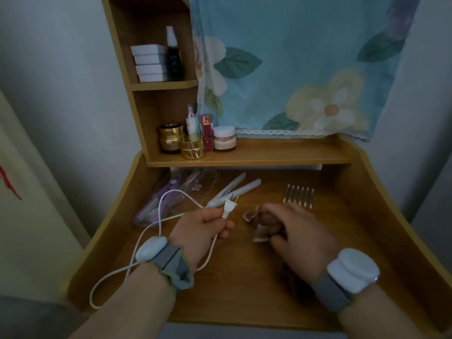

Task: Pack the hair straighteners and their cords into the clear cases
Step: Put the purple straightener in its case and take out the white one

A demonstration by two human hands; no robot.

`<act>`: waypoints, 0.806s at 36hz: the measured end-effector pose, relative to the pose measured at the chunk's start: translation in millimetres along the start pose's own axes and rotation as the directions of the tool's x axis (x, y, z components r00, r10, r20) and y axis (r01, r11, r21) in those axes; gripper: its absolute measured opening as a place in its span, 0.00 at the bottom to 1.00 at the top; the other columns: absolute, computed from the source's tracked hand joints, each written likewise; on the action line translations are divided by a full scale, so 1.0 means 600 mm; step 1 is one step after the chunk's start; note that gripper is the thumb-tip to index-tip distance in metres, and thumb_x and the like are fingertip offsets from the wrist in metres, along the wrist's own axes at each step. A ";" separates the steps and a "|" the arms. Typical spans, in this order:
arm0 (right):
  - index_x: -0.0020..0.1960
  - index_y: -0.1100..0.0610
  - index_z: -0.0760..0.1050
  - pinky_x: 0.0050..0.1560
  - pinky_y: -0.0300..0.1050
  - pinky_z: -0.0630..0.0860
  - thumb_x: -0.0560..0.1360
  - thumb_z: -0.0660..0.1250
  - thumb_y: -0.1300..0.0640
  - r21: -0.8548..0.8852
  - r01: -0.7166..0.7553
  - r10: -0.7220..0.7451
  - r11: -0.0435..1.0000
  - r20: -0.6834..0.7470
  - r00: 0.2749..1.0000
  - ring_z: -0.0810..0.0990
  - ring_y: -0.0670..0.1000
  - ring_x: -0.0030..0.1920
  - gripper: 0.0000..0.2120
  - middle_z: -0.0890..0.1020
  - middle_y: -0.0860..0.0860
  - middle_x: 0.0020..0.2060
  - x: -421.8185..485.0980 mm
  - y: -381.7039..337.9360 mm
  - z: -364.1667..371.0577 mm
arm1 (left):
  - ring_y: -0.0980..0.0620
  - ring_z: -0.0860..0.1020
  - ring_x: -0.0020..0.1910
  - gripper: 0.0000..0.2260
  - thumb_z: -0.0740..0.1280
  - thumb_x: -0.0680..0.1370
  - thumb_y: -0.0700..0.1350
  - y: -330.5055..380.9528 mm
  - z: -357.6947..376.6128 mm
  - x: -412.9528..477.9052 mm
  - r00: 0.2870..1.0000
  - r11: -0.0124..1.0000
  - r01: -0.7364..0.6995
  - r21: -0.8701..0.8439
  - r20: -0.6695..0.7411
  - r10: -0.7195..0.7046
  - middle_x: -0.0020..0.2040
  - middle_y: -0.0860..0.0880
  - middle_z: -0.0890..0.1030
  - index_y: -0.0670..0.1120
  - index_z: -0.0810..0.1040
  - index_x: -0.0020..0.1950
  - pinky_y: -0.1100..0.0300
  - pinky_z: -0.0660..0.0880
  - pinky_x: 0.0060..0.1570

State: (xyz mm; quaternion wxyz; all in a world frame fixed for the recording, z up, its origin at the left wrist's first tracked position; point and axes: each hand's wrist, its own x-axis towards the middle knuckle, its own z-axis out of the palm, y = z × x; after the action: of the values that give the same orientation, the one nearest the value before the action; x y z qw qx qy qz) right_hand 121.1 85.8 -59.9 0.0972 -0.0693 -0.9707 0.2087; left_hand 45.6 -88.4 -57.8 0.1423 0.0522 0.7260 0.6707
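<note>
The left hand (205,225) grips the white cord (146,231) just below its two-pin plug (228,207), which points up and away. The right hand (297,227) lies curled over a small brownish thing (259,231) on the bench (244,289); what it is, and whether the fingers grip it, cannot be told. The cord loops past the left wrist and over the bench's near left edge, and runs back to the white hair straightener (232,190), lying with its plates apart. At the back left a clear case (166,199) holds a purple straightener (159,204). A clear comb-like piece (298,195) lies to the right; bare wood fills the near bench.
</note>
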 end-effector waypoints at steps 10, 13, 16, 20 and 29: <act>0.75 0.46 0.54 0.70 0.51 0.61 0.76 0.62 0.46 -0.003 -0.280 0.273 0.960 -0.211 0.939 0.56 0.52 0.73 0.31 0.58 0.47 0.73 0.023 0.006 -0.023 | 0.63 0.80 0.45 0.13 0.64 0.78 0.44 0.003 0.009 -0.001 0.979 0.796 -0.185 0.576 0.174 0.101 0.46 0.57 0.83 0.55 0.77 0.61 0.74 0.74 0.45; 0.72 0.43 0.60 0.70 0.47 0.60 0.78 0.60 0.49 -0.004 -0.134 0.129 0.991 -0.243 0.961 0.56 0.48 0.72 0.23 0.61 0.44 0.71 0.009 -0.018 -0.016 | 0.65 0.75 0.50 0.15 0.65 0.78 0.46 0.010 0.016 -0.003 0.967 0.700 -0.251 0.669 0.210 0.146 0.52 0.63 0.79 0.59 0.76 0.63 0.78 0.66 0.42; 0.69 0.41 0.62 0.68 0.42 0.59 0.78 0.59 0.49 -0.003 0.039 -0.039 0.999 -0.180 0.983 0.58 0.43 0.70 0.20 0.62 0.41 0.69 0.006 -0.035 0.004 | 0.64 0.73 0.57 0.15 0.63 0.79 0.49 0.013 0.012 0.002 0.958 0.608 -0.286 0.741 0.227 0.174 0.60 0.62 0.77 0.59 0.73 0.66 0.73 0.65 0.50; 0.72 0.41 0.59 0.69 0.40 0.57 0.79 0.58 0.48 -0.037 0.183 -0.185 0.982 -0.065 0.981 0.57 0.45 0.72 0.22 0.60 0.40 0.72 0.006 -0.040 0.041 | 0.58 0.74 0.59 0.15 0.63 0.79 0.49 0.016 -0.006 0.014 0.946 0.542 -0.295 0.787 0.161 0.281 0.63 0.57 0.76 0.58 0.73 0.66 0.66 0.68 0.58; 0.65 0.42 0.71 0.71 0.40 0.51 0.81 0.54 0.53 -0.070 0.225 -0.216 0.972 0.111 0.970 0.50 0.48 0.74 0.16 0.66 0.40 0.70 0.010 -0.023 0.069 | 0.50 0.68 0.66 0.15 0.58 0.81 0.45 0.025 -0.049 0.037 0.888 0.034 -0.225 0.974 0.191 0.418 0.68 0.51 0.72 0.51 0.70 0.68 0.60 0.61 0.64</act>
State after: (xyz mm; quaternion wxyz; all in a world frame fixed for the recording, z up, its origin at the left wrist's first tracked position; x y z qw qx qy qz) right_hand 104.8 58.1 -90.0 0.0671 0.0460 -0.9838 0.1600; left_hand 14.8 -109.3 -44.0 -0.1365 0.2449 0.9591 0.0379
